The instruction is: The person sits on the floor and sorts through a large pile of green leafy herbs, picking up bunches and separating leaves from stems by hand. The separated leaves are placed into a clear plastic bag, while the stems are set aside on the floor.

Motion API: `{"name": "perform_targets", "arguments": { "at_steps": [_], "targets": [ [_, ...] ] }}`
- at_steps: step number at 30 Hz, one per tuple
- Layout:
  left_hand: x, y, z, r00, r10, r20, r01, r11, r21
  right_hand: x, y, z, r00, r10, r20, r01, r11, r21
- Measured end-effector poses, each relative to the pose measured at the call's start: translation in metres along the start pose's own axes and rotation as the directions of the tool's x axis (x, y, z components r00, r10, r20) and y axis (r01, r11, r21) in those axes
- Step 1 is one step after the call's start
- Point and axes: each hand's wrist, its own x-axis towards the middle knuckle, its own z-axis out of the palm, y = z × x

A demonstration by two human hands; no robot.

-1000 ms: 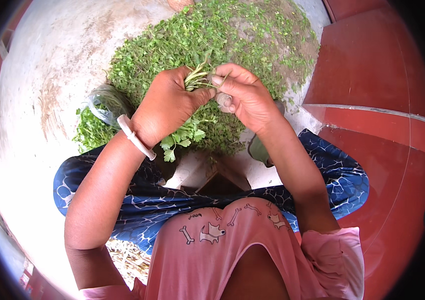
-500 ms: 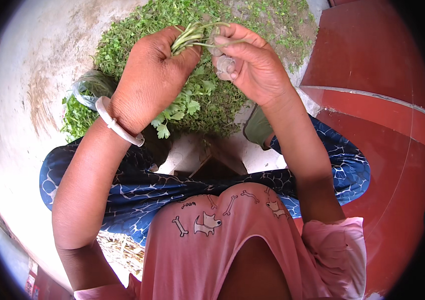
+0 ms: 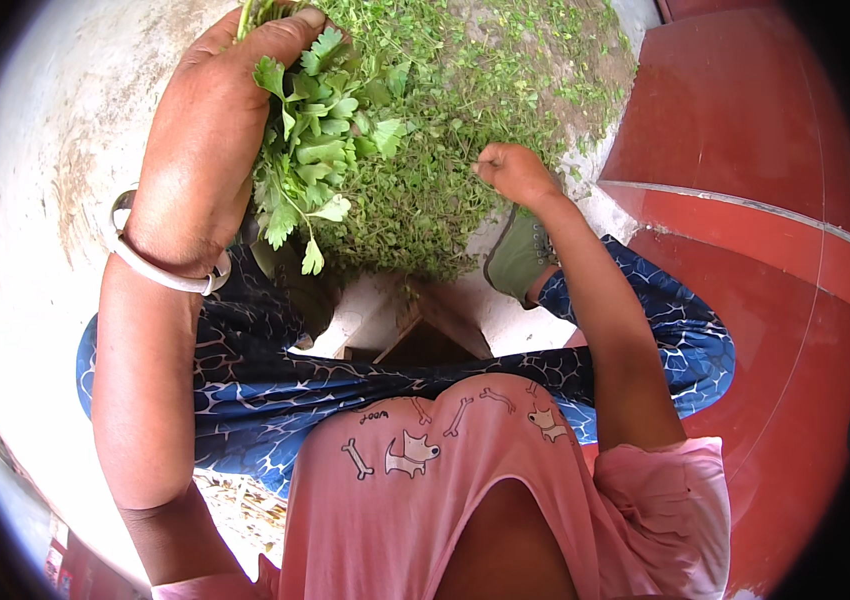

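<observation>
Having drawn apart from the right hand (image 3: 519,174), curled with contents unclear, the left hand (image 3: 213,115) alone now holds the leafy bunch (image 3: 317,150).

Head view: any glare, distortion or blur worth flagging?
Head view: floor at left blown out nearly white; pale strip along the red panels bowed by the fisheye; corners black; leaf edges distinct on the leafy bunch in the left hand; slight blur on the right hand hard to confirm.

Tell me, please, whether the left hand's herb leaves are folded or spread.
Spread: the leaves fan out beside the left hand, lobes visible.
</observation>
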Motion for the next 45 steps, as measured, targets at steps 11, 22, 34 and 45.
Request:
{"name": "perform_targets", "arguments": {
  "at_steps": [11, 22, 34, 45],
  "targets": [
    [0.001, -0.01, 0.008, 0.995, -0.002, 0.095, -0.001, 1.0, 0.027, 0.033, 0.022, 0.045, 0.948, 0.295, -0.121, -0.263, 0.937, 0.228],
    [0.004, -0.018, 0.004, 0.995, -0.083, 0.053, 0.083, 0.996, -0.009, -0.003, -0.058, -0.046, 0.995, 0.098, -0.006, -0.05, 0.561, 0.826],
    [-0.002, -0.035, 0.018, 0.966, -0.254, 0.04, 0.257, 0.946, -0.199, -0.038, -0.174, -0.016, 0.922, -0.128, -0.366, 0.384, 0.431, 0.816],
    [0.0, -0.032, 0.011, 0.964, -0.261, 0.059, 0.265, 0.897, -0.355, -0.05, -0.195, 0.0, 0.617, -0.429, -0.659, 0.721, 0.644, 0.256]
  ]
}}
